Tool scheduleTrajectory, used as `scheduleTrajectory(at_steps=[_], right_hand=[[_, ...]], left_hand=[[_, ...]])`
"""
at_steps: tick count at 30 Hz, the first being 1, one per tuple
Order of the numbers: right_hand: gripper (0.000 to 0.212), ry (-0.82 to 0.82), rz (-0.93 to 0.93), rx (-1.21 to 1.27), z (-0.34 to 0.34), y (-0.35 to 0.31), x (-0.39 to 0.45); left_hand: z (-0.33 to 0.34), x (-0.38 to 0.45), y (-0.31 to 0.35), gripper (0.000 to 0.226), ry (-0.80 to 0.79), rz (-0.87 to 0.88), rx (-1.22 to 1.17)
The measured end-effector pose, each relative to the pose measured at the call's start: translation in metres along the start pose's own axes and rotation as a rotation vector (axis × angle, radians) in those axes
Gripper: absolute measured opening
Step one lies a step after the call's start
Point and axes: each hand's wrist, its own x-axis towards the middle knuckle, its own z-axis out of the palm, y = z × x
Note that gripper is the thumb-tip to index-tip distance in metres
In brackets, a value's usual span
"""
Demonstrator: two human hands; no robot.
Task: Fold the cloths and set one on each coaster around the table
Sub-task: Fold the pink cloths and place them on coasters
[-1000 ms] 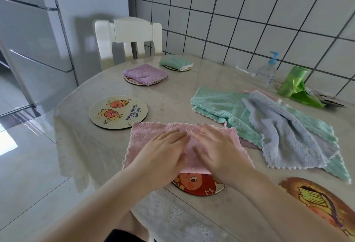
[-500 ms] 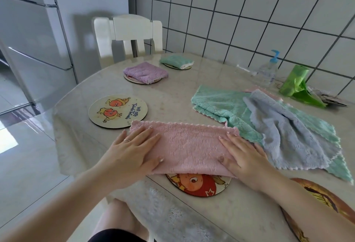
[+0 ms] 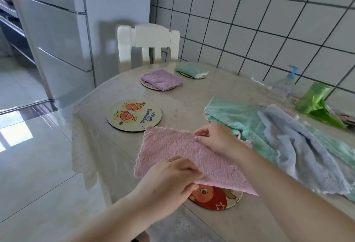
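Pink cloth [image 3: 184, 157] half-folded, pinched by both hands [image 3: 169, 180] [image 3: 215, 140]; two coasters dressed, seemingly three left.

wall: white square tiles [image 3: 269, 20], dark grout | floor: glossy pale tiles [image 3: 28, 155], sunlit patch at left | furniture: white chair [image 3: 148, 40] behind beige marbled bench [image 3: 192, 97]; silver fridge [image 3: 57, 30] left

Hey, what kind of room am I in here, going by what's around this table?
Most likely a home kitchen or dining corner: a tall fridge stands to the left, white tiled wall runs behind the table, and a white chair is pulled up to it.
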Motion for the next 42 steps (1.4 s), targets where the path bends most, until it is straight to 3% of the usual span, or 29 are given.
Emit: scheduleTrajectory(at_steps=[7,11,17,19,23,26,29,31,36,39,42], right_hand=[[0.013,-0.086,0.024,-0.083,-0.002,0.003,0.012],[0.014,-0.051,-0.053,-0.133,-0.003,0.003,0.012],[0.011,0.212,-0.168,0.154,-0.028,0.007,-0.008],[0.011,0.217,-0.149,0.288,-0.044,0.008,-0.017],[0.016,-0.040,-0.067,0.628,-0.064,0.004,-0.038],[0.036,-0.203,-0.034,0.725,-0.061,0.001,-0.049],[0.040,-0.266,-0.070,0.738,-0.051,-0.002,-0.056],[0.042,-0.186,-0.102,0.709,-0.044,0.001,-0.060],[0.062,-0.074,-0.083,0.555,-0.030,0.009,-0.070],[0.064,-0.111,-0.016,0.396,-0.014,0.011,-0.066],[0.060,-0.099,0.037,0.431,-0.006,0.014,-0.063]], left_hand=[[0.006,0.001,-0.001,0.021,0.042,-0.058,-0.018],[0.004,0.003,-0.001,0.014,0.040,-0.026,-0.005],[-0.017,0.001,0.001,0.016,0.220,-0.020,0.074],[-0.029,-0.002,-0.001,0.018,0.288,-0.055,0.067],[-0.042,-0.007,-0.005,0.017,0.393,-0.222,-0.176],[-0.036,-0.005,-0.004,0.019,0.374,-0.442,-0.633],[-0.033,-0.003,0.000,0.016,0.371,-0.592,-0.941],[-0.033,-0.004,-0.001,0.016,0.324,-0.570,-0.912],[-0.041,0.013,-0.018,0.068,0.006,-0.558,-0.666],[-0.040,0.029,-0.033,0.074,-0.228,-0.587,-0.449],[-0.040,0.037,-0.040,0.075,-0.295,-0.586,-0.416]])
